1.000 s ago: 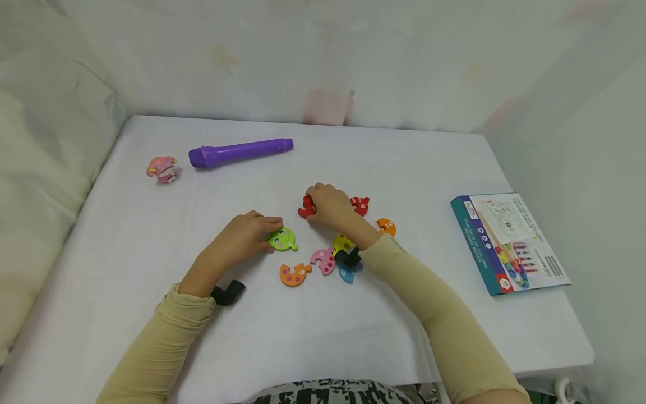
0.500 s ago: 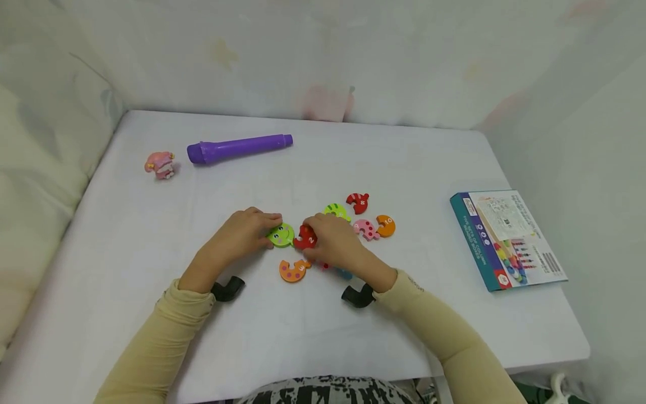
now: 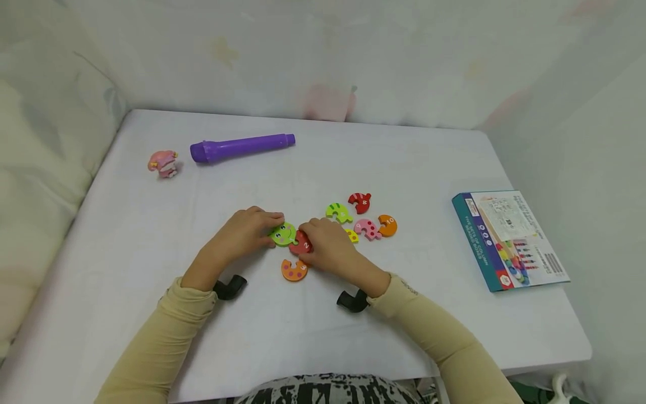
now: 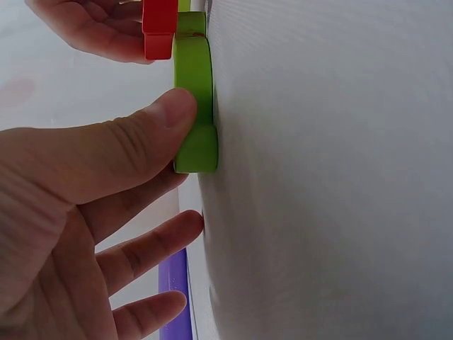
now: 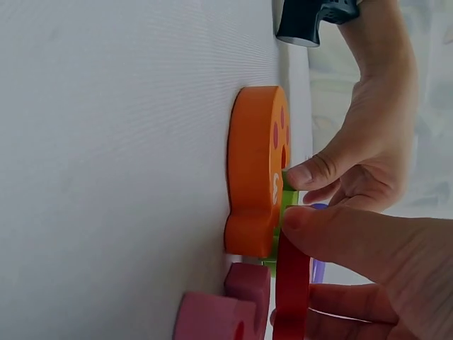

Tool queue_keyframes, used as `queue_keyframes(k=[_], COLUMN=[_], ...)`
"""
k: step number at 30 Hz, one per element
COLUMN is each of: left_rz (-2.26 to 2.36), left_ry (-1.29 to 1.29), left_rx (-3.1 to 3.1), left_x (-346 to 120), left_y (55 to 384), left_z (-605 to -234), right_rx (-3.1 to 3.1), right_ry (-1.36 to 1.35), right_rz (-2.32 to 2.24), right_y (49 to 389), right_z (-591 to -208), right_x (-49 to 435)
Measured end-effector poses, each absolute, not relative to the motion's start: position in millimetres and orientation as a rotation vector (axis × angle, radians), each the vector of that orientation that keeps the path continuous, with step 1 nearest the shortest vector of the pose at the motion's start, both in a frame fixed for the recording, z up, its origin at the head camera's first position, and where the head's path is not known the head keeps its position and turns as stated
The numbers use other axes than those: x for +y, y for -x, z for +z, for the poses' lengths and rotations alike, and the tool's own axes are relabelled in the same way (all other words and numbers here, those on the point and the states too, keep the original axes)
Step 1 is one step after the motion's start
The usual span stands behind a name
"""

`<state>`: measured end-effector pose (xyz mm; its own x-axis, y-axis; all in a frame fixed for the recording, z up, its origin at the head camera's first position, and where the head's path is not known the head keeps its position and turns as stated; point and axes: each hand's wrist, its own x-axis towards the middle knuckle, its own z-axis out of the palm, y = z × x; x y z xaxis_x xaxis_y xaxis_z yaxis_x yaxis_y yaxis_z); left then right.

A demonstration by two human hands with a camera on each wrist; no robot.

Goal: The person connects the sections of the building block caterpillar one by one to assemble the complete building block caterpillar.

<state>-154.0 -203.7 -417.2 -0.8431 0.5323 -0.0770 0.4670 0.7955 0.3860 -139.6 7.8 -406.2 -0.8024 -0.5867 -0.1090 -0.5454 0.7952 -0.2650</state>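
Observation:
My left hand (image 3: pixel 241 237) pinches the green smiling head piece (image 3: pixel 282 234) of a puzzle, which lies on the white table. My right hand (image 3: pixel 335 247) holds a red puzzle piece (image 3: pixel 301 242) numbered 2 between thumb and fingers. In the left wrist view the red piece (image 4: pixel 158 28) sits slightly higher off the table than the green piece (image 4: pixel 194 78), close against its tabbed end. An orange spotted piece (image 5: pixel 253 166) numbered 3 lies flat just below the red one. A pink piece (image 5: pixel 212 315) shows beside it in the right wrist view; from above, my right hand hides it.
Right of my hands lie a striped green piece (image 3: pixel 339 212), a red piece (image 3: pixel 360 202), a pink piece (image 3: pixel 370 229), an orange piece (image 3: pixel 387 225) and a partly hidden yellow piece (image 3: pixel 353 236). Farther off are a purple microphone-shaped toy (image 3: pixel 242 148), a pink figurine (image 3: pixel 164 163) and a flat box (image 3: pixel 512 240).
My right hand has brought the red piece from the back of the pile toward me and up against the green head piece. My left hand has stayed in place on the green piece.

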Motion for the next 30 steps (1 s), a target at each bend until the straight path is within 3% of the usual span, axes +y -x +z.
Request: queue_keyframes(k=[30], left_rz=[0.547], left_ry=[-0.782], left_rx=[2.803], left_x=[-202.6], left_y=[152.7], left_z=[-414.9], right_rx=[2.788], right_ry=[0.864], right_rz=[-0.247], right_y=[141.2], right_z=[-406.3], right_x=[5.0])
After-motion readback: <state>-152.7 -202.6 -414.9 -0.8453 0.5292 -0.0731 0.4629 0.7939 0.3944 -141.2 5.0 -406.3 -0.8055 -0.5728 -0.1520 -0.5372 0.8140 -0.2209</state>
